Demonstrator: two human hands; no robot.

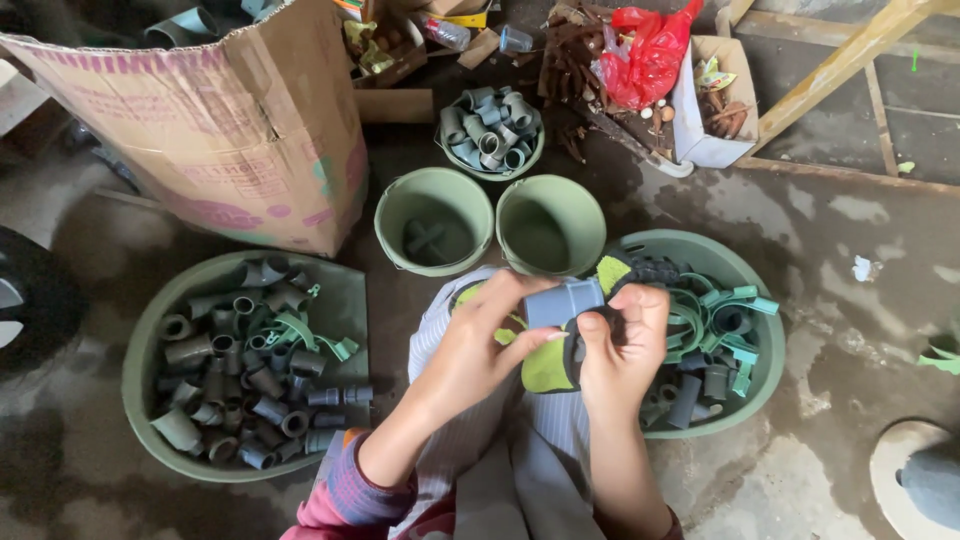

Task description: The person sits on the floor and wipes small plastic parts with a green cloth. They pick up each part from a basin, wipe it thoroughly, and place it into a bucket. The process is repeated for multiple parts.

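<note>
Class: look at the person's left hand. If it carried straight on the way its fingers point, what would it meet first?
The left hand points right, already touching the grey pipe fitting; beyond that, probably the right hand.

Around your grip, the stained concrete floor [820,230] bears a basin of pipe fittings [150,330] to its left, a second basin [765,345] to its right, two green buckets [434,220] just beyond, and a cardboard box [220,120] farther left.

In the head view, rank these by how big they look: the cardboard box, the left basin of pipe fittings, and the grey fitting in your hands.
1. Cardboard box
2. Left basin; close to the box, which tilts nearer the camera, so unsure
3. Grey fitting, by far the smallest
</note>
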